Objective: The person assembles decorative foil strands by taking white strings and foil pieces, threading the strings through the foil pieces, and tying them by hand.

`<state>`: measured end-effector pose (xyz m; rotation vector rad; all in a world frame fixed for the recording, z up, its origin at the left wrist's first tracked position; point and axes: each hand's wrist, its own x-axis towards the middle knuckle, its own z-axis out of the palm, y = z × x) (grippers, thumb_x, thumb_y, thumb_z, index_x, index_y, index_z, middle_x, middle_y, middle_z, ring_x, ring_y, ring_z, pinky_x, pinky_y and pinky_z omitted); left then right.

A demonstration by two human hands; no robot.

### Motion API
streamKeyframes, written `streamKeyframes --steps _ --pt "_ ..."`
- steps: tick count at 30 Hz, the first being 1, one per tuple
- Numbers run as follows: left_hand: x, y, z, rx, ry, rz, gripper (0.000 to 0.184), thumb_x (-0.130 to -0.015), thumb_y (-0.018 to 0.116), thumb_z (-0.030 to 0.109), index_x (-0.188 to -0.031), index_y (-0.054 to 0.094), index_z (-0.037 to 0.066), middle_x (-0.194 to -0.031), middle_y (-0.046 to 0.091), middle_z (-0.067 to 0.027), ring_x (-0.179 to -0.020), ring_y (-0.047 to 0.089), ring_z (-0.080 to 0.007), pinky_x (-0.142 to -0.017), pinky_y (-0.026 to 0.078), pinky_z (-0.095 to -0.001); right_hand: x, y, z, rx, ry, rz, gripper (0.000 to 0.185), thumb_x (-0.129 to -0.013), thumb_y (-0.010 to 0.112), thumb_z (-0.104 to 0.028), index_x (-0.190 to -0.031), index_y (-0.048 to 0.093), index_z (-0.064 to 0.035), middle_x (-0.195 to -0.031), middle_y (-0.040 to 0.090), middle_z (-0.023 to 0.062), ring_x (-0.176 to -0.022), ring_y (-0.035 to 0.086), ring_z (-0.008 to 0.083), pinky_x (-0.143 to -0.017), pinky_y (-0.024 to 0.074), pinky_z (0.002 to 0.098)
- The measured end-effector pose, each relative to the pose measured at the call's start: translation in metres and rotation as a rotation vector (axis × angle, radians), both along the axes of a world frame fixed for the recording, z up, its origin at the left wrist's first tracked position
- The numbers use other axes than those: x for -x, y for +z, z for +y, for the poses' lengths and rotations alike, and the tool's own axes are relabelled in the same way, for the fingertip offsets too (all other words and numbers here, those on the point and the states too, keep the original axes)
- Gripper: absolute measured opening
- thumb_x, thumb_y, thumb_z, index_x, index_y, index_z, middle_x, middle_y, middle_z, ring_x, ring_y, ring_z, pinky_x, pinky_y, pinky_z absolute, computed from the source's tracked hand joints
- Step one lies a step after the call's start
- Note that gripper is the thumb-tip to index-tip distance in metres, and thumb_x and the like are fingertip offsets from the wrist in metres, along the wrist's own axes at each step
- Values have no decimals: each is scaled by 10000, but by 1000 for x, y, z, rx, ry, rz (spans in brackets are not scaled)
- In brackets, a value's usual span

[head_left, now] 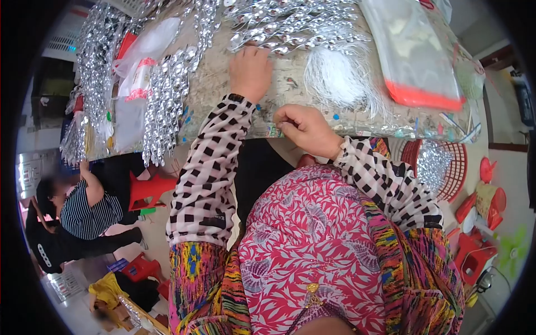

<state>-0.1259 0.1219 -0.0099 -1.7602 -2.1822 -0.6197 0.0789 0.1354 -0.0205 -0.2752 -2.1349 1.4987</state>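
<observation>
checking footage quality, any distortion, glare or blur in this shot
Head view: strong fisheye curving, with black, rounded edges; bright glints on the silver strands; soft light, no hard-edged shadow by the left hand; the co-worker in stripes has a blurred-out head, while the checked sleeves look reasonably crisp.

a bare stretch of table (pixel 212 84) is lying open between the left-side silver strands (pixel 167 100) and the left hand (pixel 251 70). another gap is running from that hand to the white string bundle (pixel 335 78). the far silver strands (pixel 296 25) are blocking the way beyond the left hand, and plastic bags (pixel 416 56) are covering the table past the bundle (the right hand (pixel 306 129) is occupying part of the near edge).
</observation>
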Motion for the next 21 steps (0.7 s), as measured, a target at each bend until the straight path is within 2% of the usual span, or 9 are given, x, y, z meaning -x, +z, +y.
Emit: streamKeyframes --steps 2,6,8,9,10,12,15,19,21 --pt "-5 0 13 57 83 89 183 -829 609 218 -969 666 115 -962 598 -74 -920 568 -292 -779 438 -451 -1 0 2 -4 38 2 119 -811 556 -21 -925 588 -11 -789 599 98 -713 581 192 -670 470 302" --pt "1 0 18 1 29 -41 181 -851 599 244 -956 661 111 -893 621 -75 -863 591 -302 -741 450 -436 -2 -1 3 -19 27 51 122 -800 564 -14 -921 584 -12 -781 591 106 -703 584 212 -665 470 305" --pt "-3 9 12 43 106 -504 186 -867 595 266 -944 657 109 -786 632 -83 -749 605 -335 -677 459 -423 -1 -2 2 -16 23 59 120 -801 563 -11 -919 583 -11 -780 590 107 -700 583 214 -662 469 303" --pt "-2 11 11 -10 68 -548 218 -871 606 289 -923 651 82 -659 603 -52 -571 558 -251 -567 431 -347 -1 -3 1 -13 23 66 117 -801 562 -7 -917 582 -10 -778 589 108 -697 583 215 -660 467 301" --pt "1 15 8 -15 74 -547 218 -871 606 289 -923 651 82 -659 603 -52 -571 558 -251 -567 431 -347 0 -3 1 -17 30 68 117 -801 562 -7 -917 582 -10 -778 589 108 -697 583 215 -660 467 301" --pt "5 30 4 94 31 -1210 240 -874 619 288 -955 644 64 -670 566 -5 -515 463 -115 -482 354 -256 -1 -3 2 -21 42 47 117 -803 554 -3 -916 582 -9 -774 587 102 -693 577 201 -656 463 295" --pt "-9 69 -10 220 185 -1595 223 -917 558 210 -1068 608 54 -681 514 44 -498 343 -28 -444 266 -176 -1 -4 0 -12 34 65 118 -803 552 -3 -916 584 -10 -771 583 93 -687 566 181 -652 459 289" --pt "-7 76 -41 336 55 -2105 279 -923 561 217 -1133 565 33 -692 525 14 -479 342 -36 -406 242 -177 -3 -3 0 -21 33 48 119 -802 547 -3 -914 585 -9 -772 578 80 -690 556 162 -651 456 283" --pt "-21 77 -63 281 64 -2065 286 -921 562 221 -1132 565 29 -682 521 15 -476 347 -36 -407 245 -177 -2 -5 1 21 40 63 93 -823 561 -17 -913 584 -11 -770 579 51 -688 544 128 -639 449 276"
